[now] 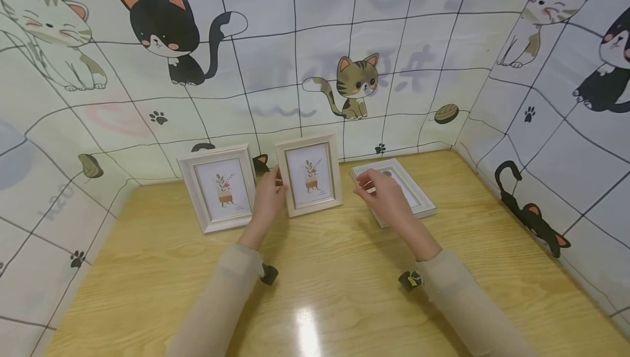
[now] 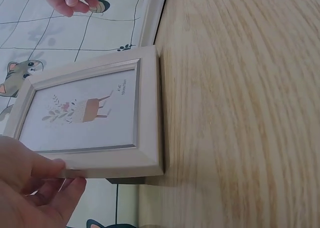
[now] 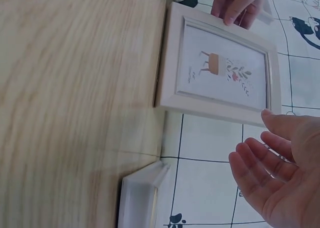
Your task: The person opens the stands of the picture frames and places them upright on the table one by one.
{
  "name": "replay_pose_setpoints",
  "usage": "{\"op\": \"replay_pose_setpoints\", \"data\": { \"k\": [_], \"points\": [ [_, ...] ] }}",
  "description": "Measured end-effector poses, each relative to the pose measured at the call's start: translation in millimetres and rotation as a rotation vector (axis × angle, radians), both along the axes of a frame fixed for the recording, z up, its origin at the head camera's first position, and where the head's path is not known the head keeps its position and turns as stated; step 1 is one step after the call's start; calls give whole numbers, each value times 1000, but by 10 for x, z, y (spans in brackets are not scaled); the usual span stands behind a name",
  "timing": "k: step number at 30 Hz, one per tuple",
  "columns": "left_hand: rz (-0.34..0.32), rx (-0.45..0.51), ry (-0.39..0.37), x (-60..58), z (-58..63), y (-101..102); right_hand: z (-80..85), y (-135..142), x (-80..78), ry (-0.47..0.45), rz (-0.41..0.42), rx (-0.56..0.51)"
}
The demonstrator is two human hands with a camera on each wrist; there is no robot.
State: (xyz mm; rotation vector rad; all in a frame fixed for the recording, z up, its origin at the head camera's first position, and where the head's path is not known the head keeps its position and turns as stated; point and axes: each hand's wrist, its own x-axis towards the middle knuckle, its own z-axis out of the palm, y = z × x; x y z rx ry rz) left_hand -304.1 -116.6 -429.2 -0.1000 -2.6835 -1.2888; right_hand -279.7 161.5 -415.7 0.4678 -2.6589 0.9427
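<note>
The middle picture frame [image 1: 309, 174], cream with a potted-plant print, stands upright on the table, leaning back slightly. My left hand [image 1: 268, 195] pinches its left side edge; the left wrist view shows the thumb [image 2: 47, 167] on the front and fingers curled behind. To the right of this frame, my right hand [image 1: 386, 195] holds nothing, its fingers loosely bent. In the right wrist view, the right thumb [image 3: 280, 124] overlaps the frame's edge. A second upright picture frame [image 1: 221, 187] stands left of my left hand. Under and beyond my right hand lies a white picture frame [image 1: 418, 195], flat on the table.
The wooden table [image 1: 315, 269] reaches back to a wall [image 1: 275, 72] covered with a cat-and-grid print. Another printed wall [image 1: 566, 144] borders the right side. Dark straps with small devices sit at both wrists.
</note>
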Motion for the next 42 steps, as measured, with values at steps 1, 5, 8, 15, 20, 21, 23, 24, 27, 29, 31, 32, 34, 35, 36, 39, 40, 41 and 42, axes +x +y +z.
{"op": "replay_pose_setpoints", "data": {
  "k": [1,5,8,15,20,21,23,24,27,29,31,32,34,35,36,39,40,41,42],
  "points": [
    [1,-2,6,-10,-12,0,4,15,-10,-2,-4,7],
    [10,-10,24,-61,-54,2,34,73,-47,-15,-16,34],
    [21,-18,25,-92,-72,16,56,116,-72,-34,-32,54],
    [21,20,9,-96,-79,31,45,193,-152,-72,-48,86],
    [-15,78,-29,3,-60,25,36,216,-186,-107,-60,107],
    [-22,87,-33,31,-48,24,33,222,-196,-111,-63,114],
    [-36,94,-30,82,-25,19,24,233,-218,-116,-66,125],
    [-43,93,-25,105,-12,17,17,239,-232,-118,-66,130],
    [-62,73,-14,169,31,12,-6,262,-275,-126,-74,147],
    [-73,49,-8,197,51,6,-26,276,-304,-131,-79,153],
    [-77,24,-10,224,73,1,-50,289,-327,-138,-83,164],
    [-79,15,-13,236,83,-2,-61,294,-337,-144,-85,167],
    [-82,2,-18,260,99,-9,-77,298,-350,-158,-88,172],
    [-82,-1,-22,275,108,-13,-82,296,-354,-165,-90,177],
    [-83,-2,-22,289,116,-17,-88,294,-359,-169,-87,178],
    [-93,-11,-13,326,137,-31,-106,282,-380,-177,-82,177],
    [-93,-14,-10,336,142,-37,-113,278,-388,-178,-80,178],
    [-93,-16,-6,347,147,-42,-125,273,-399,-179,-79,181],
    [-93,-16,-4,359,153,-48,-137,269,-410,-181,-75,184]
  ]
}}
